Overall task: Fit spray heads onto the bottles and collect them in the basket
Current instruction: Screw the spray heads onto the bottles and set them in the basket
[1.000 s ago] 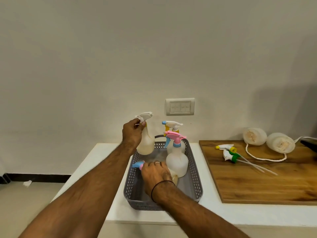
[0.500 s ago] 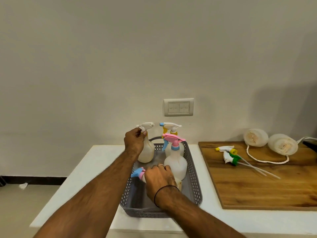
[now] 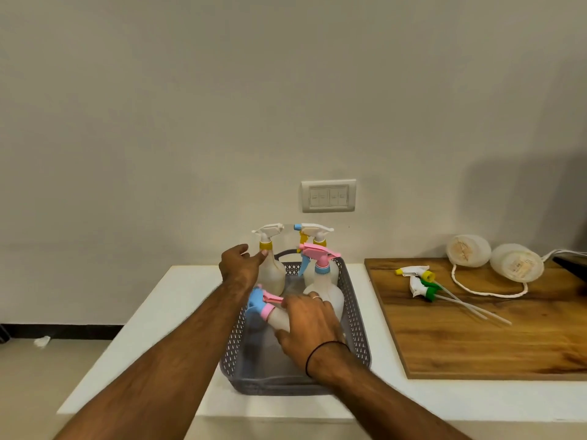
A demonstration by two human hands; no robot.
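A grey perforated basket [image 3: 357,331] sits on the white counter. In its back left corner stands a bottle with a white head and yellow collar [image 3: 270,274]. My left hand [image 3: 239,265] is open just left of it, thumb tip near the neck. Behind stand a bottle with a blue-tipped white head [image 3: 313,230] and one with a pink head [image 3: 319,253]. A fourth bottle with a blue and pink head [image 3: 262,304] lies on its side in the basket. My right hand [image 3: 309,323] grips its body from above.
A wooden board [image 3: 476,338] lies right of the basket. On it are a yellow-collared spray head [image 3: 413,272] and a green-collared one [image 3: 424,289] with long tubes. Two headless bottles [image 3: 494,258] lie by the wall with a white cord. A switch plate [image 3: 328,195] is on the wall.
My left hand lowered the yellow-collared bottle into the basket's back left corner and opened off it. My right hand stayed on the lying bottle.
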